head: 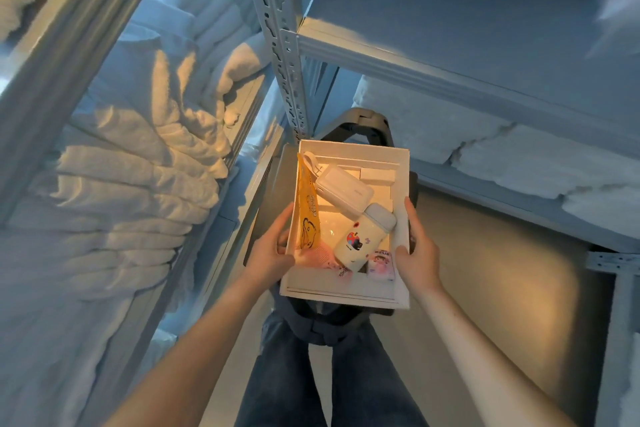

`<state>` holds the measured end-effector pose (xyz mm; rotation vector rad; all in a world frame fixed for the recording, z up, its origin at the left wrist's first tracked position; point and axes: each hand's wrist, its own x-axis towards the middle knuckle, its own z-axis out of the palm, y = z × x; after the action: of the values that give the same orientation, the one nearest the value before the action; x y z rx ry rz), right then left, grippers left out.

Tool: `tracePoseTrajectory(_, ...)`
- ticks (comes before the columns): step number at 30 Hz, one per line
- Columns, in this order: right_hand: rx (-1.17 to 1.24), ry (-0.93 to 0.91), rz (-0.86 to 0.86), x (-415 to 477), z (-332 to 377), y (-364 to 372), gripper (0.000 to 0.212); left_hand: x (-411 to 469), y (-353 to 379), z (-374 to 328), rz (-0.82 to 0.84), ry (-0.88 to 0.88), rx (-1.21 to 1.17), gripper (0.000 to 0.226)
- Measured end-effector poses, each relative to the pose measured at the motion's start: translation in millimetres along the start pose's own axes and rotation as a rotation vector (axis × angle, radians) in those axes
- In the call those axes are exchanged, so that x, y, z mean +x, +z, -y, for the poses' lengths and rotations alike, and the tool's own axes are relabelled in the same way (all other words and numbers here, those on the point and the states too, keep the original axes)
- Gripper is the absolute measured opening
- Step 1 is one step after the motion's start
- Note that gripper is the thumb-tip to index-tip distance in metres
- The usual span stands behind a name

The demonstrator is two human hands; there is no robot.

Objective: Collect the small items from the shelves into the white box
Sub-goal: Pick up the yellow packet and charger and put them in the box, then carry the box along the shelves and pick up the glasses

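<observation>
The white box [346, 284] sat on a dark stool [360, 121] at six o'clock of the shelf post; the left hand [273, 253] and right hand [415, 250] gripped its side walls; inside lay a cream bottle [360, 236], a white case [343, 191] and a yellow packet [308, 211]; collecting looked nearly done.

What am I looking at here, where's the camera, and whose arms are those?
The camera sits on a person's head, looking down, so the arms are their own. The left hand and right hand grip the sides of a white box held above a dark stool. Inside lie a cream bottle, a white power bank, a yellow packet and small pink packs. Metal shelves around them hold folded white bedding.
</observation>
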<state>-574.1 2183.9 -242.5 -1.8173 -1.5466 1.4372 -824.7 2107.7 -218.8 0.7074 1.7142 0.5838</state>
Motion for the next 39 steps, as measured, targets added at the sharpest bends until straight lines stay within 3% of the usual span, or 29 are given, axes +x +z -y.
tracePoseTrajectory(11, 0.193, -0.001, -0.404, -116, 71, -31, 0.078, -70, -42, -87, 0.078, 0.340, 0.160, 0.087)
tracePoseTrajectory(16, 0.244, -0.073, -0.504, -170, 127, -69, 0.073, -121, -46, -146, 0.063, 0.598, 0.341, 0.079)
tracePoseTrajectory(23, 0.187, -0.147, -0.656, -236, 173, -126, 0.080, -173, -37, -215, 0.148, 0.750, 0.330, 0.075)
tracePoseTrajectory(29, 0.210, -0.112, -0.759, -296, 165, -160, 0.091, -213, 4, -250, 0.316, 0.806, 0.364, 0.074)
tracePoseTrajectory(31, 0.217, -0.093, -0.821, -315, 153, -172, 0.093, -227, 26, -258, 0.354, 0.856, 0.369, 0.064)
tracePoseTrajectory(39, 0.255, 0.056, -1.045, -403, 78, -234, 0.093, -285, 156, -269, 0.552, 0.915, 0.405, 0.049)
